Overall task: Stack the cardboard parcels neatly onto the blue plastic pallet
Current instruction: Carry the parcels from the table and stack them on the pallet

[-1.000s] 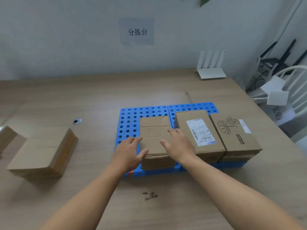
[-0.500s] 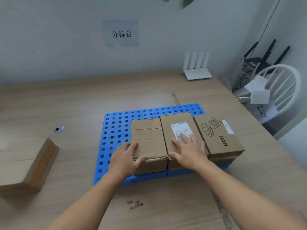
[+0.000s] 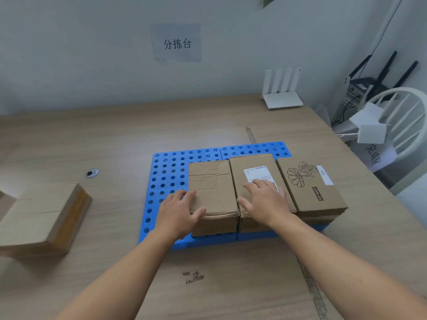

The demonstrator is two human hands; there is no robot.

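1. The pallet [image 3: 169, 172] lies on the table [image 3: 115, 135]; three boxes stand in a row along its near edge, side touching side; the row is packed towards the right, which leaves the left and far strips of holes bare, likely to save room for more.
2. The plain box [image 3: 212, 181] is leftmost, hard against the labelled box [image 3: 251, 165]; the printed box [image 3: 309, 195] ends the row at the pallet's right edge.
3. The left hand [image 3: 178, 211] has its fingers straight along the plain box's left face and its thumb laid over the top near the front corner; this reads as a sideways press, not a lift, meant to close the seam with its neighbour.
4. The right hand [image 3: 265, 202] lies flat on the labelled box, fingers spread and partly covering the label; I judge that it holds that box down so the push does not shift the row.
5. A loose box [image 3: 44, 215] sits on the table well left of the pallet, untouched; it seems next.
6. The bare left strip looks narrow for it, so it may need the far strip or a second layer.
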